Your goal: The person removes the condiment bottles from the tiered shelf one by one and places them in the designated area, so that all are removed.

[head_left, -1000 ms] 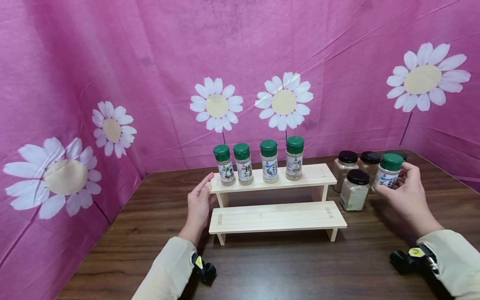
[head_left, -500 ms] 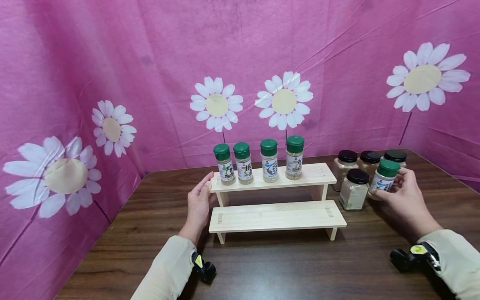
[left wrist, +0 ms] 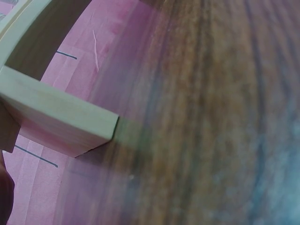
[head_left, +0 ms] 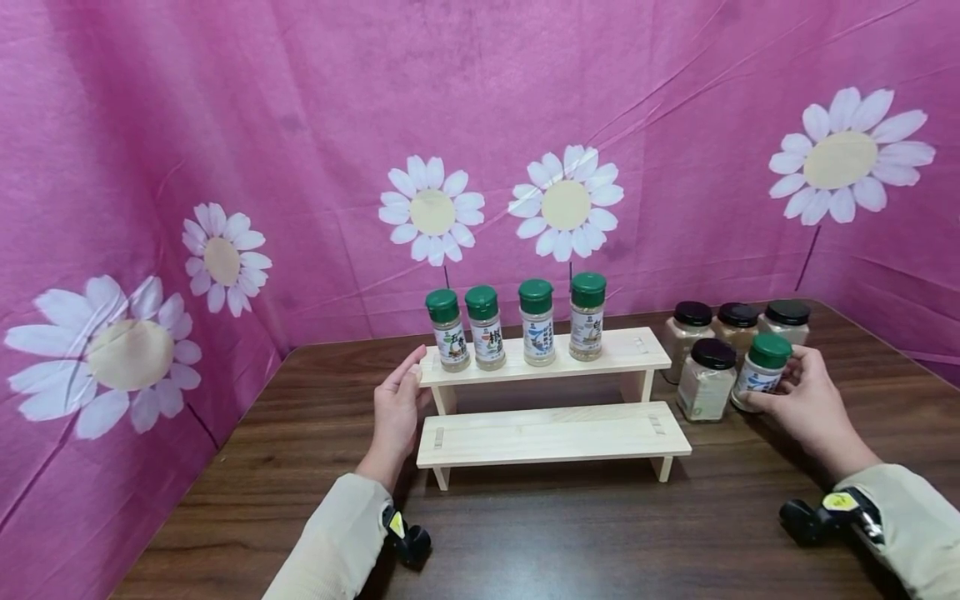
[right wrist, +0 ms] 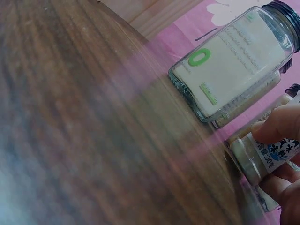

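Observation:
My right hand (head_left: 813,408) grips a small spice jar (head_left: 759,379) with a green lid and a white and blue label. In the right wrist view my thumb (right wrist: 281,123) presses the label of that jar (right wrist: 257,161), low by the table. Beside it stands a square glass jar (head_left: 707,385) with a black lid. My left hand (head_left: 397,417) holds the left end of the upper tier of a pale wooden two-tier rack (head_left: 551,433). In the left wrist view a wooden leg of the rack (left wrist: 61,110) stands on the table. Several green-lidded spice jars (head_left: 536,325) are upright on the upper tier.
Behind the held jar are more black-lidded jars: one at the left (head_left: 688,329), one in the middle (head_left: 738,323) and one at the right (head_left: 787,318). The dark wooden table (head_left: 562,537) reaches back to a pink flowered cloth (head_left: 315,200).
My right hand has lowered the green-lidded spice jar and brought it slightly left and nearer, beside the front black-lidded jar. The back right jar now shows more fully. My left hand stays in place.

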The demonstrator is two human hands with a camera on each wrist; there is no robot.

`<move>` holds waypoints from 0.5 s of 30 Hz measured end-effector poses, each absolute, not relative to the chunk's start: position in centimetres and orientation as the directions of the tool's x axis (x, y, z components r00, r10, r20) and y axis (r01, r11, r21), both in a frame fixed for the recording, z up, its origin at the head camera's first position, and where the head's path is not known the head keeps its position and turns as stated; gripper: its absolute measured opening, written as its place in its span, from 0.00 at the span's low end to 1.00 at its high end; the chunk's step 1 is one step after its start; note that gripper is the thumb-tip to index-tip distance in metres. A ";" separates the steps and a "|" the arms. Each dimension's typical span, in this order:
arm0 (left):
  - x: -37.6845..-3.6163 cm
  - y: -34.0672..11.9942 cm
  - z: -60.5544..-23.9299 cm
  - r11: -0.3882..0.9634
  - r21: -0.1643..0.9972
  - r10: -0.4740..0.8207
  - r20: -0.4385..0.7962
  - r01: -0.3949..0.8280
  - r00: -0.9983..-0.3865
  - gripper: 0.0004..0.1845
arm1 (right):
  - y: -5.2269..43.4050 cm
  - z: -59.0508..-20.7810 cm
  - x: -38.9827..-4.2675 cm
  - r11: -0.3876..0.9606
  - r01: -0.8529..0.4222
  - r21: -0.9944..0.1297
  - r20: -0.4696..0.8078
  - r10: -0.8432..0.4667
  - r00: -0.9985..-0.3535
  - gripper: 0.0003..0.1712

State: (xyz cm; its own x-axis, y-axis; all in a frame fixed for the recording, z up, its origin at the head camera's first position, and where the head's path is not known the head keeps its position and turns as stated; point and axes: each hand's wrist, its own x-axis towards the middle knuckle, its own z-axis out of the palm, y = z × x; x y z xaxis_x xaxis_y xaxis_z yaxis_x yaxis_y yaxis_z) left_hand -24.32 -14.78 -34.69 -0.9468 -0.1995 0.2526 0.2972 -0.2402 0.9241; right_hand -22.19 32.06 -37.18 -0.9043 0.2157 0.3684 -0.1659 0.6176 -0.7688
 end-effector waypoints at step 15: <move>-24.4 -14.9 -34.8 -0.238 0.926 -0.189 0.251 0.292 -0.949 0.21 | 32.2 -37.2 -21.9 0.692 -0.182 -0.698 0.385 0.148 -0.911 0.39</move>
State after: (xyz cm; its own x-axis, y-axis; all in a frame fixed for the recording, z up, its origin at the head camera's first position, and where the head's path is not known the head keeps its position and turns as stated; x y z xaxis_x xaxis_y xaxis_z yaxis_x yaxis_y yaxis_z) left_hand -24.40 -14.88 -34.80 -0.9494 -0.1894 0.2506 0.2921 -0.2384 0.9262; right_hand -21.93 32.25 -37.23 -0.9111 0.1485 0.3846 -0.1819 0.6922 -0.6984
